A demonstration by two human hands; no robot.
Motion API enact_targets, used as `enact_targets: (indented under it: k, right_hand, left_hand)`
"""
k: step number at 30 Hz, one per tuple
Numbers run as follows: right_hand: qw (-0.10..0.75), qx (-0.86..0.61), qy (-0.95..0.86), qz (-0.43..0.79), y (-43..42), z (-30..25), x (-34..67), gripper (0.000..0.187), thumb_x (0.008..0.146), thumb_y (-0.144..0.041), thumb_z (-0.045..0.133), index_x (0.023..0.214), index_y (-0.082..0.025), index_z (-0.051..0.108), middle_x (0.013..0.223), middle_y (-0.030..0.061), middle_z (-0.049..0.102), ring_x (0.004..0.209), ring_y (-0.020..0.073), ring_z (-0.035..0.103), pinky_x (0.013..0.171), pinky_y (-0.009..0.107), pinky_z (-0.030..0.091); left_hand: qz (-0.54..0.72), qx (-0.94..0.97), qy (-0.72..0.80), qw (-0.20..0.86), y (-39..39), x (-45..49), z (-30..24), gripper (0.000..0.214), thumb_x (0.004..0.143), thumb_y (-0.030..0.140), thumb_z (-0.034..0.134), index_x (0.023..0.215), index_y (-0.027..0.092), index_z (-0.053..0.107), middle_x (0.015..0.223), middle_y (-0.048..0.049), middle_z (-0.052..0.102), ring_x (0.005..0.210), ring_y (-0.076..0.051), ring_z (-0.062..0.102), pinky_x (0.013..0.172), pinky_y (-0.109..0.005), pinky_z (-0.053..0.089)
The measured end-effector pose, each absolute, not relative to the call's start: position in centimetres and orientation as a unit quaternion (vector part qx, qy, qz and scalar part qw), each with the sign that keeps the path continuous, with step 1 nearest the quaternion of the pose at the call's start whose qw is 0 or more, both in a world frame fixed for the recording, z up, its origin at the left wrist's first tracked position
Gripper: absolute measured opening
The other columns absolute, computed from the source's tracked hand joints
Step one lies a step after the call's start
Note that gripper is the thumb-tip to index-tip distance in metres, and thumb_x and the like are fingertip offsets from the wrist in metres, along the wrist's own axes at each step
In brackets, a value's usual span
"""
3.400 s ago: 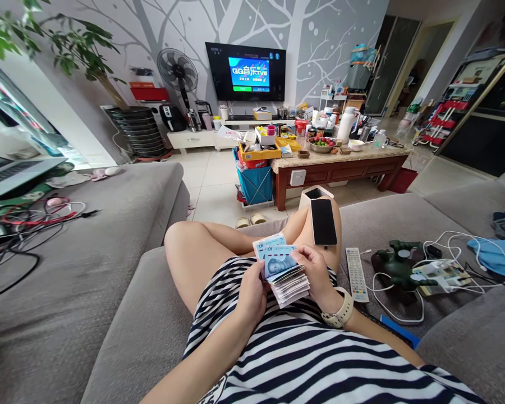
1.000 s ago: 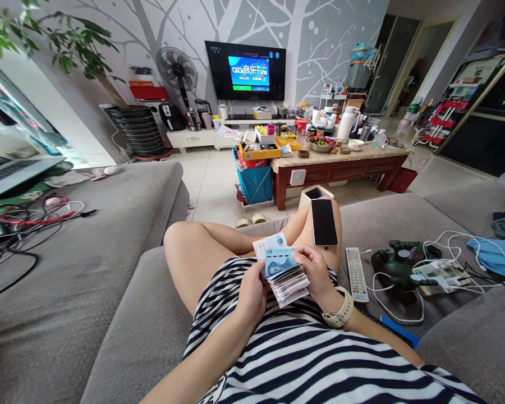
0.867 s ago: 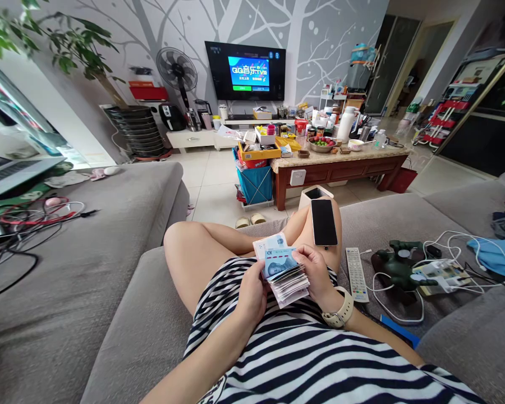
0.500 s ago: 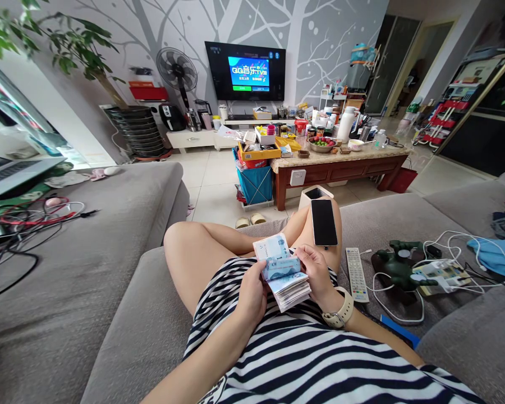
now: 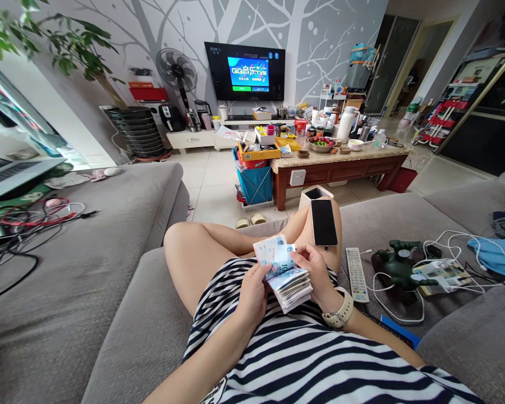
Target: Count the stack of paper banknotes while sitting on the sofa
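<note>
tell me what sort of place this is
Most likely a living room in a home: there is a large grey sofa, a lit television against the far wall, and a low table crowded with household items.

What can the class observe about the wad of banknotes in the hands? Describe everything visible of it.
The wad of banknotes looks like paper, printed in pale blue and white. Its lower part is a thick stack, its layered edges facing the wearer; notes extend above it, away from the wearer. The left hand grips its left side, while the right hand pinches a note's right edge. It is held over the lap; the number of notes cannot be told.
</note>
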State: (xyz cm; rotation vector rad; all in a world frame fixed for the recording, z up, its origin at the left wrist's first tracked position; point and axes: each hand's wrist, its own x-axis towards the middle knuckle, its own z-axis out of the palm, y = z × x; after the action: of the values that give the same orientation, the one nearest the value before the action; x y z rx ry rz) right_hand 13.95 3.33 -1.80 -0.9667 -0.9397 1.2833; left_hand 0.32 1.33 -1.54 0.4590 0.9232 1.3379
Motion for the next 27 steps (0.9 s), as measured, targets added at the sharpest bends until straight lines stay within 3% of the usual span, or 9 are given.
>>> enact_targets:
  k: [6,27]
  right_hand:
    - [0.591,-0.416,-0.439,0.534,3.59,-2.42,14.04,0.030,0.077,-0.040,0.070,0.065,-0.019,0.052,0.060,-0.0050,0.045,0.055,0.0114,0.038,0.053,0.025,0.031]
    - [0.602,-0.392,-0.432,0.545,3.06,-1.80,13.86,0.030,0.078,-0.041,0.069,0.064,-0.019,0.053,0.059,-0.0052,0.045,0.054,0.0110,0.038,0.053,0.024,0.032]
  left_hand:
    - [0.579,0.209,0.410,0.673,1.26,0.34,-1.48,0.012,0.062,0.020,0.076,0.066,0.013,0.068,0.063,0.0001,0.068,0.059,-0.012,0.060,0.061,-0.022,0.049]
    - [0.610,0.187,0.427,0.641,1.45,0.46,-1.89,0.021,0.074,0.025,0.065,0.086,0.011,0.072,0.080,-0.0073,0.076,0.070,-0.021,0.069,0.063,-0.031,0.056]
